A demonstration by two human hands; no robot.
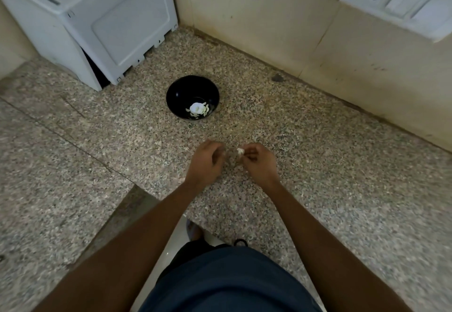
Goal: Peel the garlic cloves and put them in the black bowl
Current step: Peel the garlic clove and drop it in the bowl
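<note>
Black bowl (193,97) sits upright on speckled granite counter (318,165), centre frame, near a white appliance (97,25) at rear left. Bowl holds a small pile of pale peeled garlic cloves (198,109) on its bottom, toward the front-right inner wall.

Both hands hover over the counter, in front of the bowl and apart from it.

- Right hand (258,162): fingers curled, thumb and fingertips pinching a small white garlic clove (240,150) at the hand's inner side. Skin on or off: cannot tell, item too small and blurred.
- Left hand (206,161): fingers curled inward, tips pointed toward the clove, close to it but w/ a gap. Possibly pinching a scrap of skin; motion blur prevents confirmation.

Hands are close together, not touching. Forearms bare, extending from bottom of frame.

Wall behind counter: cream tile, w/ a white socket/switch plate (401,1) at upper right. Person's dark shorts (230,284) visible at bottom centre, below counter edge.
</note>
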